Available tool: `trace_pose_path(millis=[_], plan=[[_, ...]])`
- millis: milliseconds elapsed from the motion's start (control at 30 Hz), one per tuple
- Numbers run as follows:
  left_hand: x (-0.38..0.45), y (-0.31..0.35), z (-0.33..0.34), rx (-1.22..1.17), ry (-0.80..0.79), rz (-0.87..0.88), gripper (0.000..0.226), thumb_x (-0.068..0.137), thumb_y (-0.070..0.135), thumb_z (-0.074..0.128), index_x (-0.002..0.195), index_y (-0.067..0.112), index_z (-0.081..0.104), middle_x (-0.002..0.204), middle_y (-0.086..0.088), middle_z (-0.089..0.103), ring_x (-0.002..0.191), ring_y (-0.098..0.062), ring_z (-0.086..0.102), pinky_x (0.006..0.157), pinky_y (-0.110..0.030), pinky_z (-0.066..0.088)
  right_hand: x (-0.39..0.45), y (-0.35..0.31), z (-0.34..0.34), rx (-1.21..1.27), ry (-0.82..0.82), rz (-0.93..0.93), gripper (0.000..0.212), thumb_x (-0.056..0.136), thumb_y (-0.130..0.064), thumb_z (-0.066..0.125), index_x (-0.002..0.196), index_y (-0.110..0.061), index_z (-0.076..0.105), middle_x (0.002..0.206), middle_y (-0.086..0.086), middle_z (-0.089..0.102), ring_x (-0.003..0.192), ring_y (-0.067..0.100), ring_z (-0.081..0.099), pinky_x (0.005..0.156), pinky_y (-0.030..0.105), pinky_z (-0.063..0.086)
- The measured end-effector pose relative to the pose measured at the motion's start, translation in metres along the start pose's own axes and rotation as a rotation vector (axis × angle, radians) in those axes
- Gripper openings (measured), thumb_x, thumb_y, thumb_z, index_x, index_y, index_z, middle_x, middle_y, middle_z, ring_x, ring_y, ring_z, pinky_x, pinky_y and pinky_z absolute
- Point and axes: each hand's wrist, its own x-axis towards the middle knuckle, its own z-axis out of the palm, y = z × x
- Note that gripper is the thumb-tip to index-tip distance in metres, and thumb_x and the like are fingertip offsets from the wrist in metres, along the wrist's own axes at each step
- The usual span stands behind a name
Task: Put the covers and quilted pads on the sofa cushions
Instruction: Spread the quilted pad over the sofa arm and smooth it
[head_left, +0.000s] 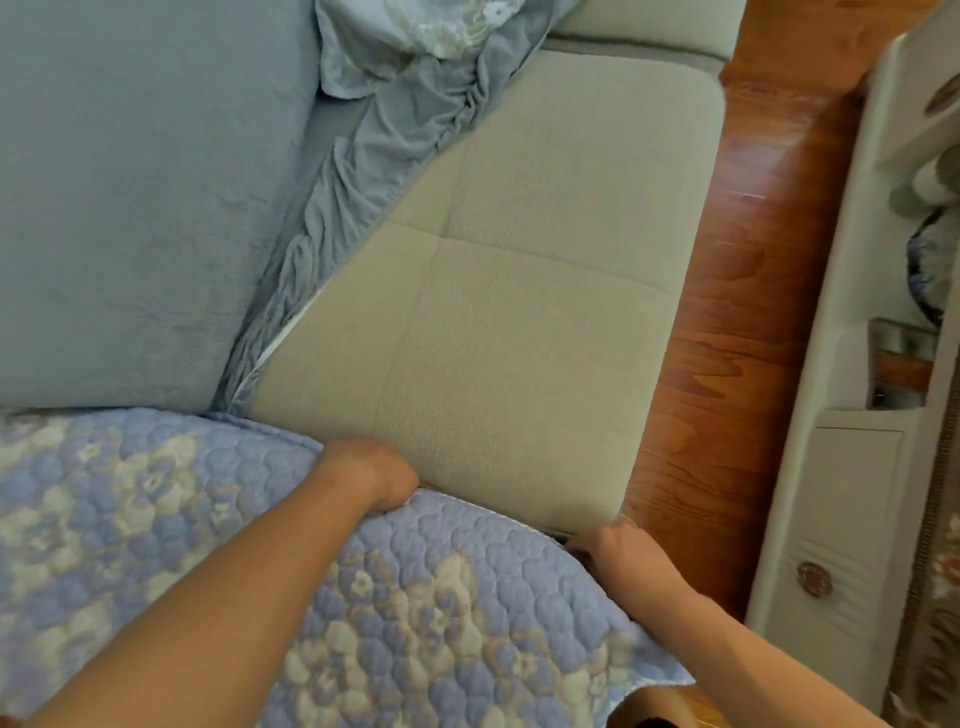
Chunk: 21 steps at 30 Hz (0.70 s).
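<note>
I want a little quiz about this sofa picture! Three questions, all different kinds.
1. True or false: the beige cushion already wears a cover.
2. What does the left hand grip? A) the quilted pad B) the grey cover C) the cabinet
3. Fill in: the right hand is at the pad's ____ by the floor.

Key: 1 false; 2 A; 3 edge.

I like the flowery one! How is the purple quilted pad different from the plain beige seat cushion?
The purple quilted floral pad has flowers and bumpy stitching; the plain beige seat cushion has one colour and straight seams. The pad is gripped by both hands and curves; the cushion lies flat and bare. Both are soft fabric.
</note>
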Motion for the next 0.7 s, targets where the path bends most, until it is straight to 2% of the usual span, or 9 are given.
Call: trace_pose_path(millis=[100, 167, 233, 300, 367, 433, 500, 600, 700], plan=[[-0.013, 0.019, 0.016, 0.008, 0.166, 0.096, 0.064, 0.095, 0.047, 0.018, 0.127, 0.016, 0.064, 0.139, -0.008, 0.06, 0.123, -0.028, 0.058, 0.101, -0.039, 0.042, 0.012, 0.0, 0.005, -0.001, -0.119, 0.146, 0.026, 0.093, -0.02, 0.05, 0.099, -0.025, 0.075, 0.098, 0.007, 0.07, 0.097, 0.026, 0.062, 0.075, 0.031, 0.041], [-0.021, 0.032, 0.027, -0.05, 0.205, 0.114, 0.067, 0.099, 0.051, 0.012, 0.13, 0.02, 0.063, 0.141, -0.003, 0.059, 0.126, -0.024, 0.055, 0.105, -0.042, 0.035, 0.019, 0.0, 0.007, 0.045, -0.175, 0.246, 0.021, 0.093, -0.017, 0.051, 0.095, -0.017, 0.072, 0.097, 0.01, 0.063, 0.108, 0.028, 0.057, 0.083, 0.033, 0.047], [-0.02, 0.041, 0.028, -0.092, 0.191, 0.064, 0.064, 0.101, 0.051, 0.015, 0.134, 0.022, 0.061, 0.145, -0.001, 0.055, 0.13, -0.022, 0.052, 0.108, -0.044, 0.03, 0.025, 0.002, 0.009, 0.054, -0.193, 0.306, 0.018, 0.092, -0.024, 0.052, 0.091, -0.012, 0.065, 0.104, 0.016, 0.064, 0.116, 0.035, 0.054, 0.083, 0.035, 0.048], [-0.016, 0.049, 0.024, -0.118, 0.159, 0.012, 0.059, 0.1, 0.05, 0.021, 0.136, 0.022, 0.06, 0.146, -0.003, 0.054, 0.132, -0.023, 0.05, 0.11, -0.045, 0.029, 0.024, 0.006, 0.003, 0.019, -0.207, 0.323, 0.023, 0.092, -0.033, 0.053, 0.095, -0.012, 0.063, 0.107, 0.015, 0.067, 0.1, 0.031, 0.06, 0.073, 0.033, 0.046], [-0.012, 0.061, 0.022, -0.12, 0.178, -0.014, 0.054, 0.098, 0.046, 0.028, 0.132, 0.021, 0.062, 0.144, -0.003, 0.056, 0.131, -0.023, 0.051, 0.109, -0.046, 0.029, 0.024, 0.017, -0.011, -0.032, -0.204, 0.374, 0.016, 0.093, -0.031, 0.052, 0.099, -0.018, 0.059, 0.103, 0.008, 0.065, 0.081, 0.023, 0.057, 0.068, 0.029, 0.043], [-0.014, 0.074, 0.028, -0.135, 0.237, -0.007, 0.05, 0.097, 0.041, 0.032, 0.126, 0.02, 0.066, 0.139, -0.004, 0.06, 0.128, -0.024, 0.053, 0.109, -0.047, 0.028, 0.027, 0.025, -0.031, -0.116, -0.196, 0.384, 0.025, 0.093, -0.022, 0.047, 0.113, -0.017, 0.062, 0.113, 0.007, 0.065, 0.089, 0.023, 0.061, 0.072, 0.029, 0.046], [-0.019, 0.085, 0.035, -0.194, 0.34, 0.037, 0.047, 0.097, 0.038, 0.032, 0.119, 0.02, 0.069, 0.131, -0.004, 0.064, 0.122, -0.024, 0.055, 0.108, -0.046, 0.031, 0.03, 0.028, -0.057, -0.117, -0.118, 0.393, 0.03, 0.095, -0.019, 0.046, 0.118, -0.01, 0.063, 0.12, 0.012, 0.065, 0.106, 0.03, 0.064, 0.08, 0.033, 0.049], [-0.028, 0.087, 0.049, -0.347, 0.626, 0.028, 0.045, 0.093, 0.037, 0.031, 0.118, 0.025, 0.066, 0.128, -0.001, 0.063, 0.12, -0.022, 0.052, 0.104, -0.04, 0.036, 0.033, 0.024, -0.1, -0.079, -0.008, 0.367, 0.031, 0.096, -0.013, 0.044, 0.115, -0.004, 0.067, 0.116, 0.014, 0.068, 0.102, 0.032, 0.065, 0.082, 0.035, 0.055], [-0.047, 0.083, 0.068, -0.503, 0.753, -0.103, 0.055, 0.09, 0.041, 0.036, 0.139, 0.026, 0.055, 0.149, -0.01, 0.045, 0.141, -0.032, 0.032, 0.118, -0.046, 0.017, 0.02, 0.012, -0.141, 0.038, 0.099, 0.345, 0.031, 0.099, -0.012, 0.044, 0.117, -0.006, 0.069, 0.112, 0.012, 0.07, 0.096, 0.026, 0.065, 0.081, 0.035, 0.056]])
